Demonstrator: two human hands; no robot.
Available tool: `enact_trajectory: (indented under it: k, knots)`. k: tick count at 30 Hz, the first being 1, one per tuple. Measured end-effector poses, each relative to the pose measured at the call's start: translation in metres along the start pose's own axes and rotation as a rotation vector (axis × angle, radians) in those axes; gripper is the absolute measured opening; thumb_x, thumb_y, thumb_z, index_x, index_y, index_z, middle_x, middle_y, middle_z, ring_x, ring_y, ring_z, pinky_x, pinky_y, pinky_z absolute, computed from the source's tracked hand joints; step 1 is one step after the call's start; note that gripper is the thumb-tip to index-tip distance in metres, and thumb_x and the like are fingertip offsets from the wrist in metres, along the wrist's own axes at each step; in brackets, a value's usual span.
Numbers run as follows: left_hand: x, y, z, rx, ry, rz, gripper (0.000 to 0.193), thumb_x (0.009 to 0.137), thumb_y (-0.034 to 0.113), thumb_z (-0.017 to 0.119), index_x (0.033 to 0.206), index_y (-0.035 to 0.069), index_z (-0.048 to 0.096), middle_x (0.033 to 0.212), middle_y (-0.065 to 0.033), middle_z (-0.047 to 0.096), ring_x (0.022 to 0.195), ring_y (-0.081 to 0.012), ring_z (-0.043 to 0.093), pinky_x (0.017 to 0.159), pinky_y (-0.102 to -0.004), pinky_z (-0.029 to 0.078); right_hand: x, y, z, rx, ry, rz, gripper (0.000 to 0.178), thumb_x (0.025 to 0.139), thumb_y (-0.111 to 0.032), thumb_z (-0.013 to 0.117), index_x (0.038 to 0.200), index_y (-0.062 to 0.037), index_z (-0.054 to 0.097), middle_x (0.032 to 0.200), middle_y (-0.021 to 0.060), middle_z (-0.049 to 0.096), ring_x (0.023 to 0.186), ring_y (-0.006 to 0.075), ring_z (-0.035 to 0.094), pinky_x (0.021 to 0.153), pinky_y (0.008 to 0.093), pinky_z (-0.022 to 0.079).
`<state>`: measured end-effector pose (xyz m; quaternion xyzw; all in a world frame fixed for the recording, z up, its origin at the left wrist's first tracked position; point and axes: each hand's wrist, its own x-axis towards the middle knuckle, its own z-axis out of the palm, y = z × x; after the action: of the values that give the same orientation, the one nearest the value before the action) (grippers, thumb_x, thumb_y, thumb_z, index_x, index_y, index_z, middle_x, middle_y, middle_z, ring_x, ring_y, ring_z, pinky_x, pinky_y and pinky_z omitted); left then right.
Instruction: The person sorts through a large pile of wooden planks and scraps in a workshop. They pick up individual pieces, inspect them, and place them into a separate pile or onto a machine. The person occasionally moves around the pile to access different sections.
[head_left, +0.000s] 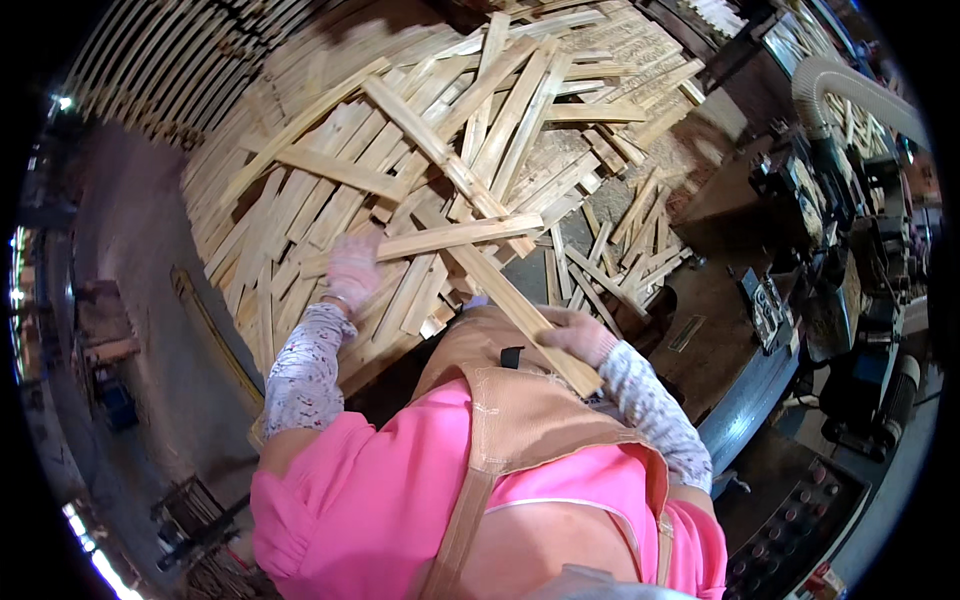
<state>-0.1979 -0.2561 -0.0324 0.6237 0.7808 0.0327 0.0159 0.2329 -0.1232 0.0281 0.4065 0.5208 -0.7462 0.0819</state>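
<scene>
In the head view, my left hand is over the left part of a crossing plank, a pale length of wood that shows on both sides of it. My fingers look partly curled and lie across the wood; they are blurred, so I cannot tell how tightly they close, or whether they grip it or only rest on it.

My right hand is closed on a slanting plank, near its lower end, with the fingertips over the edge and the palm to the right of it. That plank runs down from the pile toward my front, its near end over my brown apron. Its far part meets the crossing plank, close to the middle of the pile; I cannot tell whether the two touch.

Beyond my hands is the pile of planks, pale boards lying across one another at many angles. To the right of it, thinner strips lie in a loose heap. Near my right arm is a dark table with a metal fitting on it, and a ribbed hose bends down farther off. Patterned sleeves cover my forearms.
</scene>
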Motion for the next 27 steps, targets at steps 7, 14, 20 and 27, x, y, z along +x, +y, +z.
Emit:
enact_trajectory:
  k: [7,14,20,27]
  knots:
    - [0.084,-0.05,-0.032,0.028,0.046,0.124,0.054,0.077,0.015,0.072,0.13,0.009,0.063,0.124,-0.0154,0.065,0.116,-0.0386,0.059,0.102,-0.0495,0.047,-0.161,0.054,0.002,-0.144,0.633,-0.052,0.058,0.084,-0.005,0.072,0.141,0.0003,0.06,0.13,0.0145,0.068,0.12,0.0196,0.063,0.107,0.0317,0.047]
    - [0.138,-0.082,-0.007,0.069,-0.046,-0.077,0.052,0.077,0.004,0.068,0.129,0.006,0.063,0.122,-0.0169,0.065,0.118,-0.0378,0.059,0.103,-0.0494,0.047,-0.253,0.18,-0.001,-0.356,1.82,0.049,0.058,0.082,-0.003,0.07,0.139,-0.0055,0.062,0.127,0.0188,0.064,0.114,0.0324,0.065,0.1,0.0389,0.052]
    - [0.159,0.001,-0.087,0.071,-0.048,-0.012,0.056,0.078,0.016,0.076,0.131,0.004,0.062,0.125,-0.0213,0.066,0.118,-0.0399,0.062,0.105,-0.0455,0.049,-0.298,0.276,-0.021,-0.458,1.748,0.74,0.027,0.089,-0.013,0.072,0.116,-0.0125,0.069,0.119,0.0193,0.068,0.109,0.0403,0.063,0.093,0.0497,0.052]
    - [0.211,0.145,-0.272,-0.38,0.338,-0.046,0.067,0.086,0.031,0.078,0.138,-0.002,0.055,0.122,-0.0214,0.068,0.109,-0.0353,0.068,0.095,-0.0423,0.054,-0.288,0.263,-0.252,-0.654,1.871,0.856,0.022,0.097,-0.021,0.062,0.116,-0.0154,0.073,0.108,0.0163,0.069,0.104,0.0368,0.067,0.087,0.0473,0.056]
